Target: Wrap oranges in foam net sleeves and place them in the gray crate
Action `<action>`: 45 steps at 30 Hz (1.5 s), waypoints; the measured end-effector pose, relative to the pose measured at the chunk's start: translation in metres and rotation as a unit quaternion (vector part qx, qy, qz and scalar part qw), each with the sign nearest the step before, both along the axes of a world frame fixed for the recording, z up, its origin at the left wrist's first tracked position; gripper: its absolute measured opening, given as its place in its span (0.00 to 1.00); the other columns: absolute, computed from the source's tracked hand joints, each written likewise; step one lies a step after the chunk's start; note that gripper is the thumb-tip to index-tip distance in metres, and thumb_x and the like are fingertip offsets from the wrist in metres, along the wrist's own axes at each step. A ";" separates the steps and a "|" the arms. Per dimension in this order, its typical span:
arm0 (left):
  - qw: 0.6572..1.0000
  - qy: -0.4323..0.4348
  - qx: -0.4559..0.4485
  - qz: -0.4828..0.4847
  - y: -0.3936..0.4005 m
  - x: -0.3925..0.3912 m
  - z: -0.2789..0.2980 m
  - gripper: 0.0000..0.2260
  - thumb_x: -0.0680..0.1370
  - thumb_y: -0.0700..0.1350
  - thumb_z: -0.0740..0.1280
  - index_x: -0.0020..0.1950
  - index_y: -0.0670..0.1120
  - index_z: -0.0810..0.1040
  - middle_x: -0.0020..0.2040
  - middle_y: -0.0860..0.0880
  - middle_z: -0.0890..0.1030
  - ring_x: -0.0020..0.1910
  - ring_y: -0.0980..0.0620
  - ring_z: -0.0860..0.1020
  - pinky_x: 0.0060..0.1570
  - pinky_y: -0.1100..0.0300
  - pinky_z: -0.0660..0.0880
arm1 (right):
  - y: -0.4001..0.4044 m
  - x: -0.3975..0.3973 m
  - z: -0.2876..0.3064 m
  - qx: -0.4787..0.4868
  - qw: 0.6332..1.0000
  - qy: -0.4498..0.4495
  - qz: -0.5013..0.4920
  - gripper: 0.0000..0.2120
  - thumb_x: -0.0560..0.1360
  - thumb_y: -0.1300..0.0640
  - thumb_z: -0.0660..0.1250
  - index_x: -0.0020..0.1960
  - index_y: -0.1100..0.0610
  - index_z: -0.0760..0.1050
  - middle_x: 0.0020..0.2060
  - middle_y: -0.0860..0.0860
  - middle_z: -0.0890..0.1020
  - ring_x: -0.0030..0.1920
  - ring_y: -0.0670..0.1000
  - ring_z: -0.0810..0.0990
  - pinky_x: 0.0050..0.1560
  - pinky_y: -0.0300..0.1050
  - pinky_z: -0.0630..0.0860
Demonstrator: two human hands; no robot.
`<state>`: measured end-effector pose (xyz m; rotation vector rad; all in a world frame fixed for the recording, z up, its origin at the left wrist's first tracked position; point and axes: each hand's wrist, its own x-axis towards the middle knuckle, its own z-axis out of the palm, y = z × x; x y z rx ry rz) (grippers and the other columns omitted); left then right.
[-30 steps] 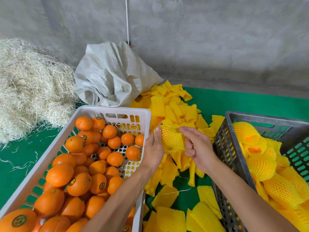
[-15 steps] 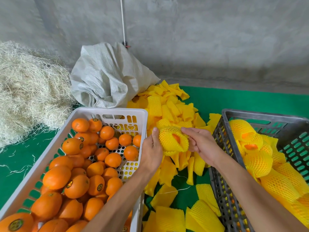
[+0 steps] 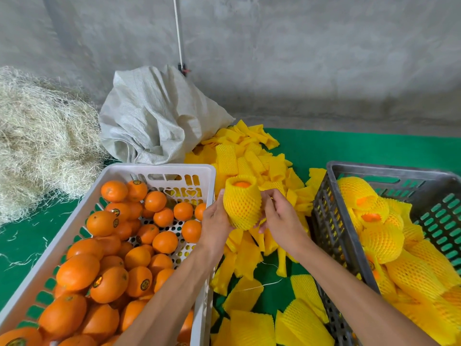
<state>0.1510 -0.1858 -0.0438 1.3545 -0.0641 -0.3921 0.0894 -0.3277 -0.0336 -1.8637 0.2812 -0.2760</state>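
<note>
Gripping 1 sleeved orange (image 3: 242,204), left hand (image 3: 216,221) and right hand (image 3: 282,219) apparently both clasp it; fingertips hidden.

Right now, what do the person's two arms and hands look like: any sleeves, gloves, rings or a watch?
Both forearms are bare up to the frame edge: no sleeve shows. The left hand and the right hand wear no gloves. No ring, watch or wristband shows on the sides in view. The fingernails look short and unpainted.

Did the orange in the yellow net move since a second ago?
Yes. The netted orange turned upright against the white crate; its open end faces up now.
</note>
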 end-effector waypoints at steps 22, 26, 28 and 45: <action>0.998 0.014 0.022 0.058 -0.008 -0.001 -0.001 0.20 0.88 0.51 0.56 0.58 0.37 0.80 0.52 0.36 0.83 0.42 0.49 0.84 0.39 0.54 0.83 | 0.000 0.005 -0.007 -0.081 0.994 -0.030 -0.070 0.17 0.84 0.46 0.51 0.64 0.49 0.73 0.47 0.46 0.80 0.45 0.46 0.79 0.47 0.52 0.77; 1.000 0.014 -0.014 0.007 -0.005 -0.004 0.005 0.19 0.86 0.49 0.61 0.60 0.33 0.80 0.56 0.34 0.84 0.54 0.39 0.84 0.51 0.46 0.84 | 0.006 0.004 -0.007 -0.068 0.997 0.037 -0.027 0.43 0.69 0.20 0.59 0.76 0.43 0.60 0.66 0.42 0.75 0.60 0.42 0.77 0.58 0.45 0.77; 1.000 -0.012 0.004 -0.020 -0.004 -0.005 0.004 0.18 0.83 0.49 0.66 0.57 0.33 0.80 0.52 0.35 0.84 0.54 0.40 0.84 0.52 0.47 0.84 | 0.005 0.005 -0.007 -0.028 0.997 0.048 -0.056 0.47 0.65 0.21 0.67 0.75 0.46 0.61 0.65 0.43 0.76 0.63 0.47 0.77 0.57 0.45 0.77; 0.990 -0.072 0.082 -0.092 -0.011 -0.003 -0.016 0.14 0.85 0.49 0.63 0.52 0.42 0.84 0.47 0.45 0.88 0.42 0.46 0.85 0.41 0.54 0.78 | -0.056 -0.014 0.031 0.451 0.804 -0.227 -0.315 0.31 0.72 0.22 0.54 0.61 0.41 0.79 0.57 0.48 0.86 0.41 0.55 0.86 0.45 0.48 0.79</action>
